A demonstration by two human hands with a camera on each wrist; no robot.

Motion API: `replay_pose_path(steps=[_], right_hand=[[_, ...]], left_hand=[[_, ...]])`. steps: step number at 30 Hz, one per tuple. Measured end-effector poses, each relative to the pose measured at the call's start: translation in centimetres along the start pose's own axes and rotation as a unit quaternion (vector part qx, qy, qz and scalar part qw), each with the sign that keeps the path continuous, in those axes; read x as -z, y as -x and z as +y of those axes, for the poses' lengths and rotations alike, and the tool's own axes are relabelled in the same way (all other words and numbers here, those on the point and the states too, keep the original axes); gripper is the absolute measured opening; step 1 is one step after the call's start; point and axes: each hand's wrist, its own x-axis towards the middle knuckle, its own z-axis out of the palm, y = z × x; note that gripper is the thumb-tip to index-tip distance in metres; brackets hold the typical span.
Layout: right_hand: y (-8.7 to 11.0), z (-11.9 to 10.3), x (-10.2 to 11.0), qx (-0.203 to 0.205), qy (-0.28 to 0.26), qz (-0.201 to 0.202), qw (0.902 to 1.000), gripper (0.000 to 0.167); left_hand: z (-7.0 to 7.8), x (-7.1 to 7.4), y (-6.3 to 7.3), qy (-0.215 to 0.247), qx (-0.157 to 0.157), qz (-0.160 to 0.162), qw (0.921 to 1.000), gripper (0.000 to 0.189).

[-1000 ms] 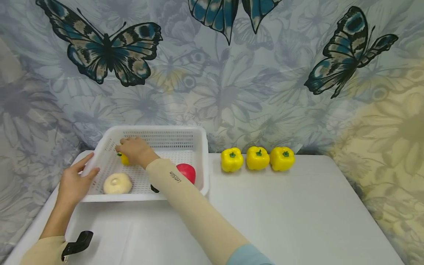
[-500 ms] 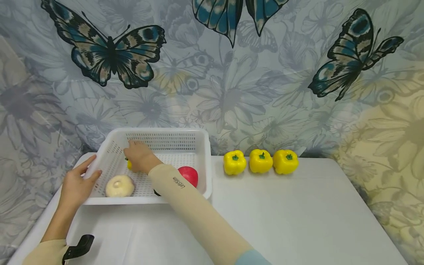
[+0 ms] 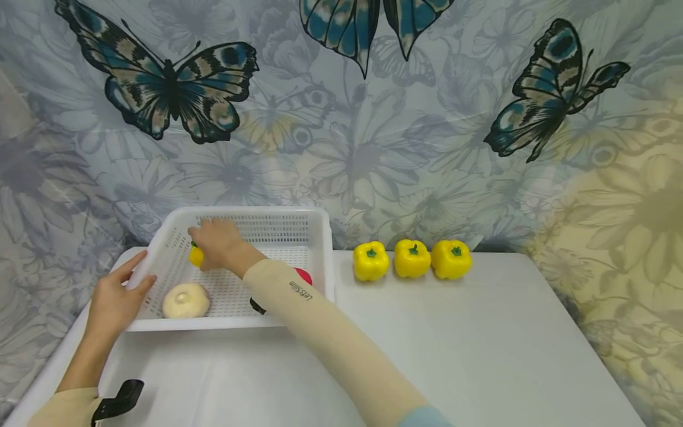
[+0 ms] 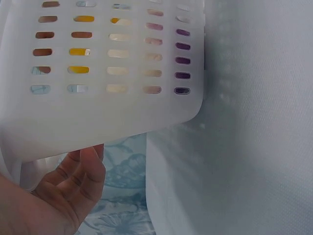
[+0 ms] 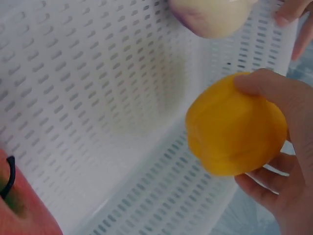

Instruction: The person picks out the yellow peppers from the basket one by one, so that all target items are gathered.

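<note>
My right hand [image 3: 217, 244] grips a yellow bell pepper [image 5: 234, 125] inside the white perforated plastic basket [image 3: 229, 323], near its back left corner. Thumb and fingers lie on opposite sides of the pepper. In the head view the hand covers most of it. My left hand [image 3: 109, 299] holds the basket's left rim, and its fingers curl at the edge in the left wrist view. A cream, purple-tinged round vegetable, turnip-like [image 3: 186, 300], sits at the basket's front left. A red apple [image 5: 24, 210] with a dark stem lies on the right side, mostly hidden by my sleeve.
Three yellow bell peppers [image 3: 412, 258] stand in a row on the white table [image 3: 453, 344], right of the basket. Behind the table hangs a butterfly-patterned cloth [image 3: 341, 154]. A black strap end [image 3: 120, 400] juts from my left wrist.
The head view shifts slightly. My right hand stays at the basket's left side with the pepper, shifting a little; the forearm now covers more of the apple. My left hand keeps its place.
</note>
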Motion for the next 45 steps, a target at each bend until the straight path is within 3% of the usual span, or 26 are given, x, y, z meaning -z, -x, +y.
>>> replay_pose_path(steps=[8,21,32,45], right_hand=[[1.7,0.6,1.9,0.000,-0.024,0.026,0.9994,0.079],[6.3,4.7,2.4,0.100,-0.125,0.074,0.9844,0.075],[11.0,9.5,1.7,0.107,-0.230,0.111,0.9610,0.068],[16.9,13.5,0.7,0.098,-0.266,0.159,0.9458,0.072]], left_hand=[[-0.4,0.1,-0.2,-0.002,0.006,0.002,1.0000,0.056],[-0.2,-0.1,-0.3,0.001,0.000,0.007,1.0000,0.055],[-0.1,0.0,-0.2,0.007,0.017,-0.007,0.9998,0.057],[-0.1,0.1,0.0,0.009,0.017,-0.013,0.9997,0.058]])
